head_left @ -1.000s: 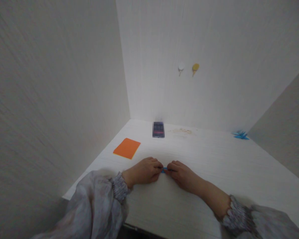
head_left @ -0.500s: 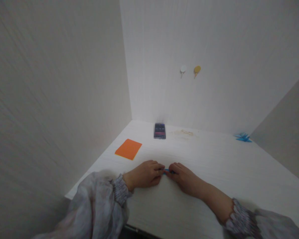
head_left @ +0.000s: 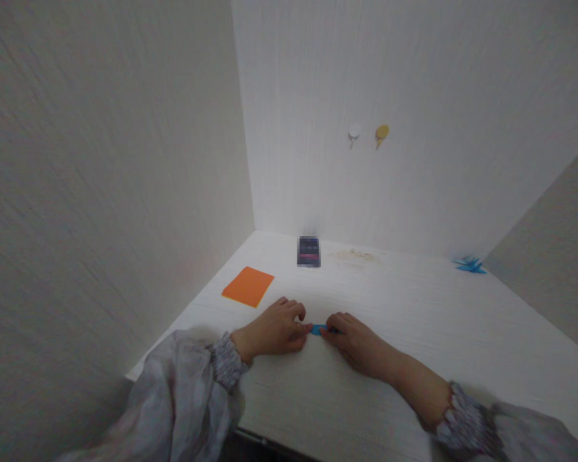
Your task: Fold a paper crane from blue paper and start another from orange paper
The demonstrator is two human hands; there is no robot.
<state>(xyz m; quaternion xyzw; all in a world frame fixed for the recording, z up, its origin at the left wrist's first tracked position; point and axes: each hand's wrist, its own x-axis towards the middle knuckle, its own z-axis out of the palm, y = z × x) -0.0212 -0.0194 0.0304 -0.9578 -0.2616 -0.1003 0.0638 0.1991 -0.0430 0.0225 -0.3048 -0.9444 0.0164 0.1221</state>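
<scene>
A small strip of folded blue paper [head_left: 318, 330] lies on the white table between my two hands. My right hand [head_left: 356, 343] is closed on its right end, the fingers curled over it and hiding part of it. At the left end, my left hand [head_left: 279, 327] grips the tip low down between thumb and fingers. Its index finger is raised and bent, leaving a gap above the thumb. More of the blue strip shows between the hands here. Folds under the fingers are hidden.
Orange square paper [head_left: 248, 286] lies left of my hands. A blurred dark box [head_left: 309, 251] stands by the back wall. A folded blue paper figure [head_left: 471, 265] sits in the far right corner. White [head_left: 354, 132] and yellow hooks [head_left: 382, 133] hang on the wall.
My left hand has shifted slightly left and its index finger has lifted, uncovering more of the blue paper. My right hand stays nearly where it was.
</scene>
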